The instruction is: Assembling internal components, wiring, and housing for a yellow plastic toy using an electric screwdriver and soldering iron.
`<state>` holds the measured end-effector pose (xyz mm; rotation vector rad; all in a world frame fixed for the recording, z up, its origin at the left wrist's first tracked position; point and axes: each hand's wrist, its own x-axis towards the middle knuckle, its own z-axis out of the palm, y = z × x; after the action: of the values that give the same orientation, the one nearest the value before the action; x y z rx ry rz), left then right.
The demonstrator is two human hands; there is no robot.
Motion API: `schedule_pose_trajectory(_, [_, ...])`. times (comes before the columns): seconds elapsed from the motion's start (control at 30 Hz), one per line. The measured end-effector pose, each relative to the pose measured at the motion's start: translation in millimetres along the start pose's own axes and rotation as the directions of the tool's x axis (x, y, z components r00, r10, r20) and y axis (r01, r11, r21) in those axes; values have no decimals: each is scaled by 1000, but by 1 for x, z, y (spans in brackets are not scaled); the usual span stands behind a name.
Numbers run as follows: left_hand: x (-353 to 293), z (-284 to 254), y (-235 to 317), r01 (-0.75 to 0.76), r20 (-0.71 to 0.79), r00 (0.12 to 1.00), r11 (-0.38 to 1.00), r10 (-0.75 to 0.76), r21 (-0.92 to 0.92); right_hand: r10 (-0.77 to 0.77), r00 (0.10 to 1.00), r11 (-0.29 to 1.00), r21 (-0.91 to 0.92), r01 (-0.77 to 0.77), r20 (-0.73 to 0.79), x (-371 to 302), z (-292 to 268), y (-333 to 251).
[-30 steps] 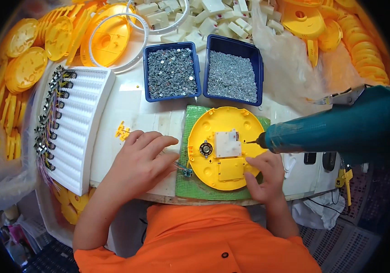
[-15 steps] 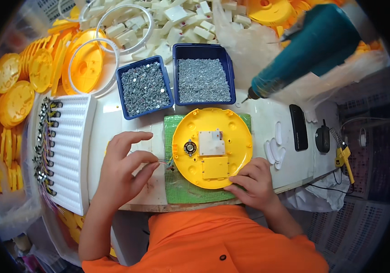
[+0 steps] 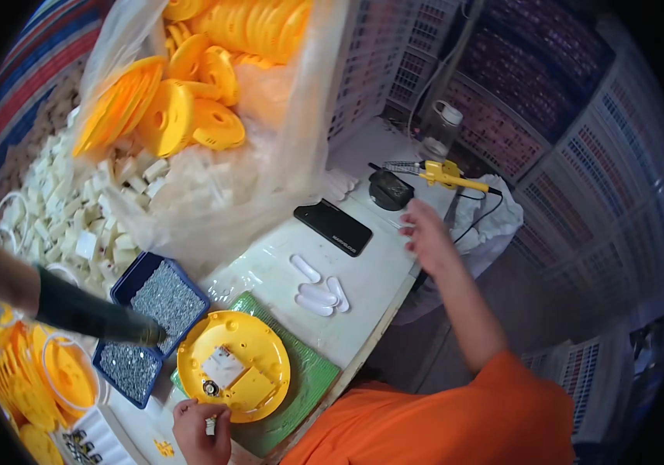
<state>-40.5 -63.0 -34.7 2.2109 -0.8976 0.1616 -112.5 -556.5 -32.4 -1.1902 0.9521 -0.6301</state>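
A round yellow plastic housing (image 3: 276,350) lies on a green mat (image 3: 312,380), with its inside facing up. A white box-shaped part (image 3: 223,366), a small round metal-rimmed part (image 3: 210,387) and a yellow cover sit in it. At the housing's near left edge my left hand (image 3: 202,434) is closed in a pinch on thin wires, now mostly hidden by the fingers. My right hand (image 3: 427,236) reaches far right with fingers apart, holding nothing, close to a black stand (image 3: 390,191). A yellow soldering iron (image 3: 452,175) rests in the stand's wire coil, just beyond that hand.
A black phone (image 3: 333,226) and several white oval pieces (image 3: 318,294) lie on the table. Blue bins of small metal parts (image 3: 165,304) stand left, under a hanging teal power screwdriver (image 3: 95,314). Bagged yellow discs (image 3: 169,116) and heaped white boxes (image 3: 87,209) fill the back.
The view has swung to the right. My right hand has left the housing's edge and stretched out toward the soldering iron. The left hand stays beside the housing.
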Motion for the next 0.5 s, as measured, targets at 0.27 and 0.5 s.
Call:
schedule_pose_trajectory(0.27, [-4, -3, 21, -82, 184, 980, 995, 70, 57, -314, 949, 944, -111, 310, -25, 115, -79, -21])
schedule_pose_trajectory(0.5, [-12, 17, 11, -160, 210, 967, 985, 143, 69, -593, 752, 763, -500, 409, -290, 63, -97, -41])
